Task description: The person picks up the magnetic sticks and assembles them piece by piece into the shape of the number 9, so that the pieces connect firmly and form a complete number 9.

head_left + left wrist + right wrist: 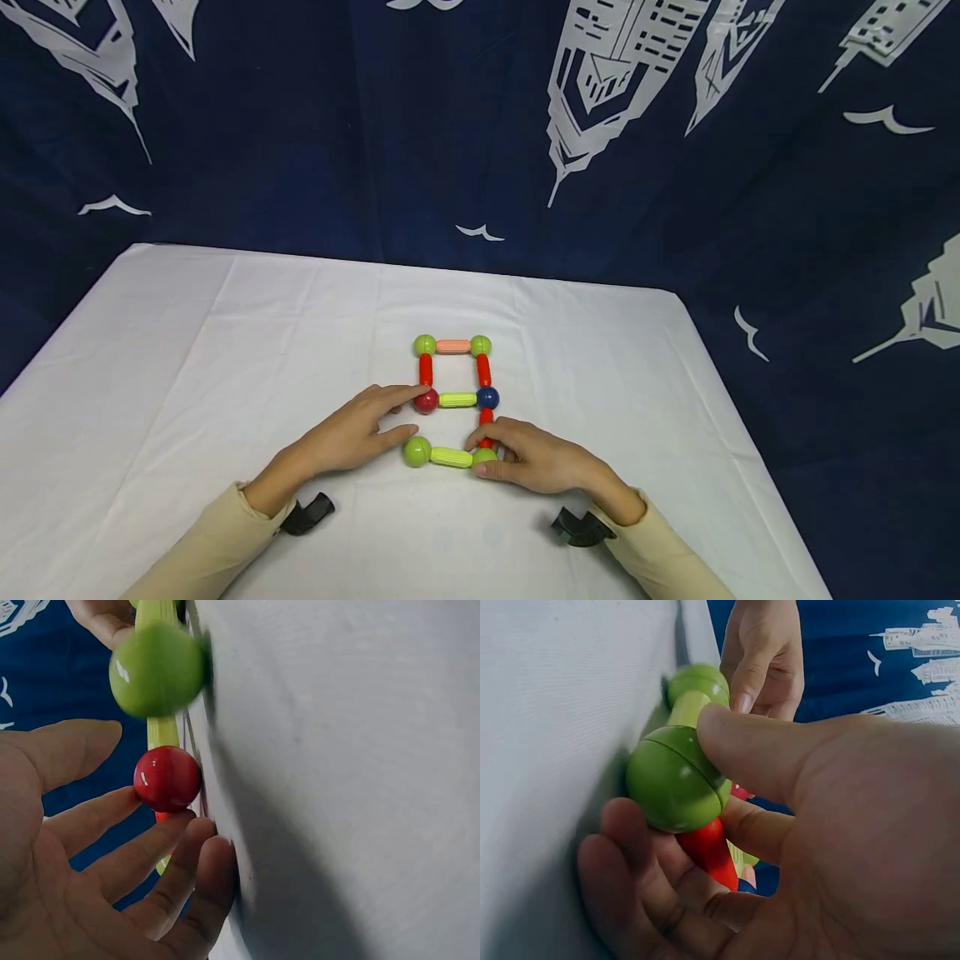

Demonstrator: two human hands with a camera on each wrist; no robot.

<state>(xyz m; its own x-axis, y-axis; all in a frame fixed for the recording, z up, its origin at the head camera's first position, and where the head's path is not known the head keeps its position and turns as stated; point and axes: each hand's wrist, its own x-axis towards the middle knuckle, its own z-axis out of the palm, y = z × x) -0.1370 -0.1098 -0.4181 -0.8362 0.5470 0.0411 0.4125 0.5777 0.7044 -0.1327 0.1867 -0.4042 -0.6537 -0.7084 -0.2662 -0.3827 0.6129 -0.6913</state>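
A flat figure of magnetic sticks and balls lies on the white cloth. Its upper square has two green balls, a salmon stick (453, 346), two red sticks, a red ball (426, 402), a yellow-green stick (457, 400) and a blue ball (487, 397). Below the blue ball, a red stick (487, 415) leads to a green ball (676, 778), which my right hand (542, 457) pinches between thumb and fingers. Another yellow-green stick (451, 457) joins it to the lower left green ball (417, 452). My left hand (351, 432) touches the red ball with extended fingers, its thumb near that green ball.
The white-covered table (247, 358) spreads around the figure on all sides. Behind it hangs a dark blue curtain (300, 150) with white building and bird prints. A black wrist device (308, 513) sits at each sleeve cuff.
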